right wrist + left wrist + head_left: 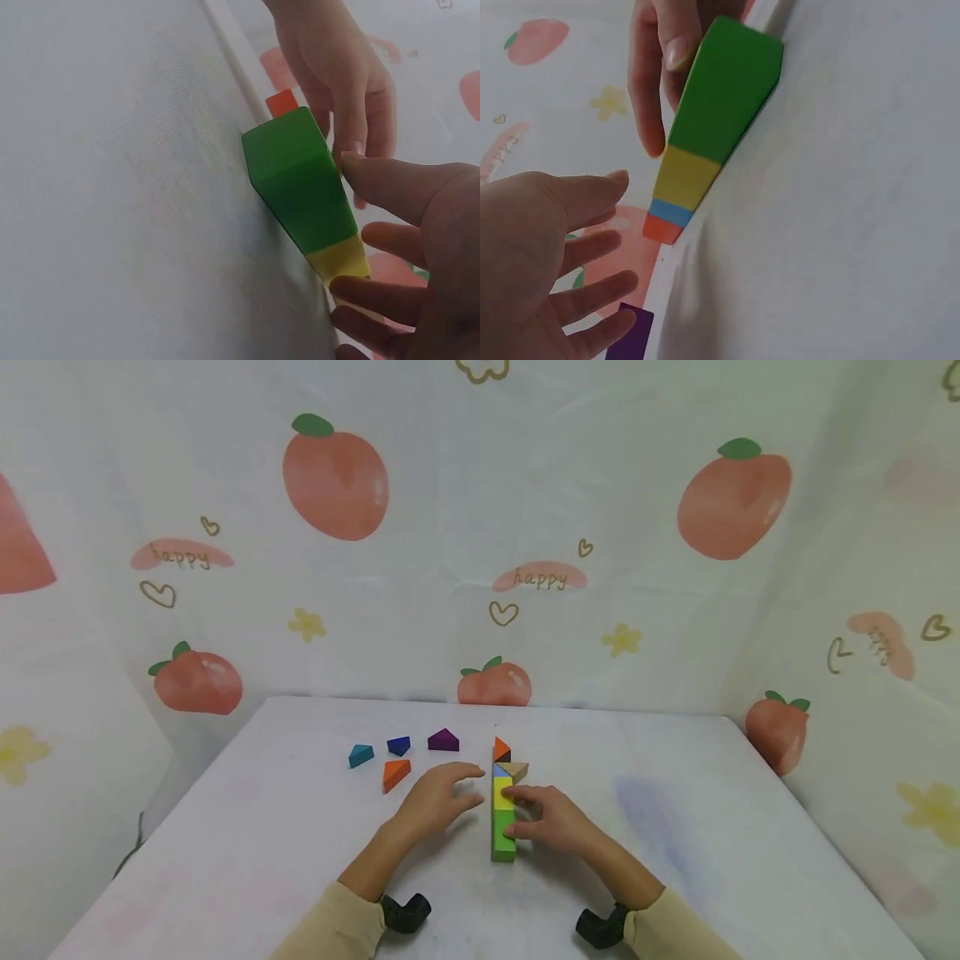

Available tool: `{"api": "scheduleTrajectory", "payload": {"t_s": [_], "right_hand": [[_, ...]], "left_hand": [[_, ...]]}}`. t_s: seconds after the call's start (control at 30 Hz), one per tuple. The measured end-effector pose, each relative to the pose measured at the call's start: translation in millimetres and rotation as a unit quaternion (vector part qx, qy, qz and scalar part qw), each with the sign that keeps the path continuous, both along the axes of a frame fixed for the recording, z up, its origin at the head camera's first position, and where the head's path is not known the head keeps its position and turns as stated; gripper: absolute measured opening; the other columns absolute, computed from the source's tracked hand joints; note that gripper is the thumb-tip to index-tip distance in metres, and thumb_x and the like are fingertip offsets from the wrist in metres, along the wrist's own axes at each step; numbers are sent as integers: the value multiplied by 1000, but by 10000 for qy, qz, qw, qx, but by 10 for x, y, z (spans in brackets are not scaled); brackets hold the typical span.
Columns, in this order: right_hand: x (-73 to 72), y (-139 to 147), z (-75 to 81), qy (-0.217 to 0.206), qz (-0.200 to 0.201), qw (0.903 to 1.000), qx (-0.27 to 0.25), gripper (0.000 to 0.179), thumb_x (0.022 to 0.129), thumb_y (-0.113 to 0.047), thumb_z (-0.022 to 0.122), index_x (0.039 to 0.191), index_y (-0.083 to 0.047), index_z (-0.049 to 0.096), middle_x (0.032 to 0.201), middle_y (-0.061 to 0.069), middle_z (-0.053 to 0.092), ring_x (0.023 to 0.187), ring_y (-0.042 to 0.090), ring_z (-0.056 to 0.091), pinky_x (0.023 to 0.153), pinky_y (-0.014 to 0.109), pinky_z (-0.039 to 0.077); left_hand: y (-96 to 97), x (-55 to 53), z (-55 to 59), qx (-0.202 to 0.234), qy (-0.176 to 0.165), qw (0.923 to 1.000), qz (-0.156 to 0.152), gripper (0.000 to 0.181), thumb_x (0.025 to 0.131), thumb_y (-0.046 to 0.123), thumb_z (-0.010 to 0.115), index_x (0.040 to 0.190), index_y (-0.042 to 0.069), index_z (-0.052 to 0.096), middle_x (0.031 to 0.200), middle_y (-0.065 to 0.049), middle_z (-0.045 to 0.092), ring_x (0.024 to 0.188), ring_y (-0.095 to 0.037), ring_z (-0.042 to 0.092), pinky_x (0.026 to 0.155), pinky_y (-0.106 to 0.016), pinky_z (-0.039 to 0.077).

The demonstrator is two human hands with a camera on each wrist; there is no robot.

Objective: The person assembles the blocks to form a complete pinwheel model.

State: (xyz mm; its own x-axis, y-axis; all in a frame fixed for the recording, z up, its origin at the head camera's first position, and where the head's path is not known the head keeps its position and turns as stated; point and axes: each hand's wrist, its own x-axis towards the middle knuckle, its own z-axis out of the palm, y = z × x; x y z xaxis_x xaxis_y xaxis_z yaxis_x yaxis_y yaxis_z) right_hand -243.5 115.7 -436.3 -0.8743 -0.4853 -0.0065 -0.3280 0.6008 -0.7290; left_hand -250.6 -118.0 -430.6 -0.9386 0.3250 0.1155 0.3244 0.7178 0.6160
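Note:
A green block (503, 847) and a yellow block (500, 789) lie end to end in a row on the white table. Beyond them come a light blue triangular piece (499, 771), a tan wooden triangle (516, 770) at its right and an orange triangular block (501, 750) at the far end. My right hand (553, 818) is at the row's right side, its thumb touching the green block and its fingertips at the yellow one. Left of the row, my left hand (438, 799) hovers with fingers spread and nothing in them.
Farther left on the table lie a teal block (361, 756), a dark blue block (399, 746), a purple triangular block (444, 741) and another orange block (397, 775). A printed cloth (420, 635) hangs behind the table's back edge and along both sides.

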Motion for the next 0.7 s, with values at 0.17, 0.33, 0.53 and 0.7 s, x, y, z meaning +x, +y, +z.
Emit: {"api": "scheduleTrajectory", "payload": {"t_s": [0.17,0.33,0.53,0.7], "right_hand": [[14,-7,-23,14,26,9999,106,59,82,-37,78,134,-16,59,134,5,57,123,29,48,102,54,39],[19,-8,-24,115,62,9998,165,59,83,-36,78,135,-15,59,134,6,57,125,30,48,103,54,38],[6,5,-10,116,-10,9995,304,60,82,-40,77,136,-18,59,135,5,56,124,30,47,103,54,38],[-10,11,-9,107,43,9996,263,60,82,-38,78,136,-17,59,135,4,57,124,29,48,103,53,38]], "left_hand": [[-48,-140,-8,-491,678,9961,292,40,90,31,71,128,21,65,132,2,60,128,-25,49,102,-50,41],[-71,-322,35,-1098,1126,9863,489,41,88,31,73,127,20,67,131,0,61,125,-27,51,101,-51,42],[-34,-544,142,-1917,1440,9702,340,42,88,32,72,128,19,65,134,-4,59,122,-29,52,101,-49,42],[-40,-707,182,-2234,1269,9660,287,50,87,37,72,132,18,62,138,-5,55,125,-31,49,102,-51,40]]}}
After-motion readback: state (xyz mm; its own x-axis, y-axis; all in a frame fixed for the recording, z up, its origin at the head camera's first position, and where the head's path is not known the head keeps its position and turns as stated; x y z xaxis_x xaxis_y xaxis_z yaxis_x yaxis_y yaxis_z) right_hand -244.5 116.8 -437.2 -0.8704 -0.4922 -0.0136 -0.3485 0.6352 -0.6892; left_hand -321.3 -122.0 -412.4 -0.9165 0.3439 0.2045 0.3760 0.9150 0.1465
